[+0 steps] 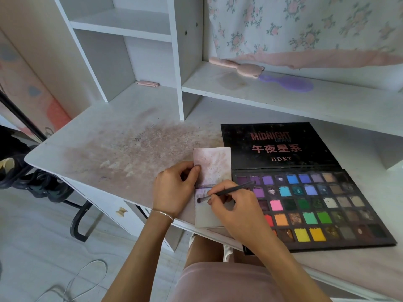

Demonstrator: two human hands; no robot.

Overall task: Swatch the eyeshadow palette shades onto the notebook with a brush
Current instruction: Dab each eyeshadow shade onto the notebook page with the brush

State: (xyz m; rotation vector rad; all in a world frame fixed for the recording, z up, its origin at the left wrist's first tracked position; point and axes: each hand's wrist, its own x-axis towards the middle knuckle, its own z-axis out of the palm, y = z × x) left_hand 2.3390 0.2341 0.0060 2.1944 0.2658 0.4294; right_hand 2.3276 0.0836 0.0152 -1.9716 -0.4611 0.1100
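Your notebook (212, 188) lies open on the table (113, 136), its lower edge overhanging the table's near edge slightly and its right edge just beside the left edge of the eyeshadow palette (309, 205). Taking the notebook as landmark: your left hand (174, 188) sits at its left edge, thumb pressed on the upper page near the spine fold, the other fingers curled against the page edge, pinning it down. Your right hand (237, 212) covers the lower page's right half, fingers pinched narrow round the brush (226, 192). The brush's dark head touches the lower page near its upper left corner, on a purplish smear; the handle slants up and right, its end over the palette's purple pans. The upper page carries pinkish smudges.

The palette is open flat to the notebook's right, its black lid folded back above the pans, its near edge reaching the table's front edge. Left of the notebook, the table surface is stained with pink powder but open out to the rounded far-left corner. Above the notebook, a white shelf unit (174, 62) stands on the table; a pink item (237, 66) and a purple brush-shaped item (287, 82), possibly hairbrushes, rest on the shelf up and right. A bracelet (162, 214) circles your left wrist.
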